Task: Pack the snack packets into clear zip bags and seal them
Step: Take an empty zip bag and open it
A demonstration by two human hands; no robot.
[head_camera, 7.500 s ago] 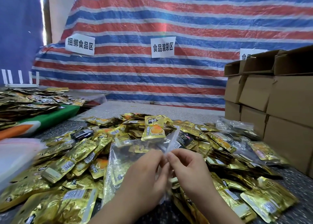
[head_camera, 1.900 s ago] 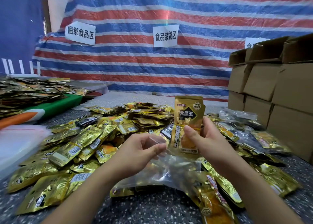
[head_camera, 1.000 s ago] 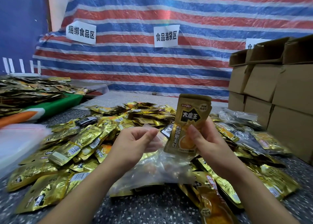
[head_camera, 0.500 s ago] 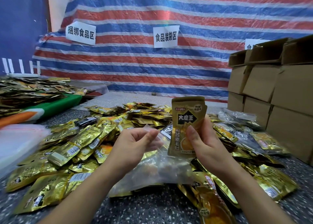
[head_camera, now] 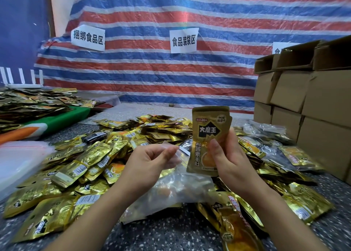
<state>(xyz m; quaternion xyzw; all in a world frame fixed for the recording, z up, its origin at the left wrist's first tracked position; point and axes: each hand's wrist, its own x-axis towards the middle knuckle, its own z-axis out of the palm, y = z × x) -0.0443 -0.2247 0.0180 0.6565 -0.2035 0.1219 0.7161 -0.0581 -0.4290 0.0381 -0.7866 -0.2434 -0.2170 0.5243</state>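
My right hand [head_camera: 228, 161] grips a small stack of gold snack packets [head_camera: 209, 135] upright, thumb across the front one. My left hand [head_camera: 150, 165] pinches the top edge of a clear zip bag [head_camera: 178, 186], which hangs down over the pile between my hands. The stack's lower edge sits just above the bag's mouth, to its right. A wide heap of loose gold snack packets [head_camera: 91, 159] covers the speckled table [head_camera: 171, 233] around both hands.
Stacked cardboard boxes [head_camera: 311, 106] stand at the right. A second heap of packets [head_camera: 32, 102] lies on a green board at the left, with a stack of clear bags [head_camera: 17, 161] near it. Filled clear bags [head_camera: 266, 129] lie before the boxes. A striped tarp with paper signs hangs behind.
The packets in my right hand have tilted back upright from a slight lean. My left hand keeps pinching the bag's edge in nearly the same place.
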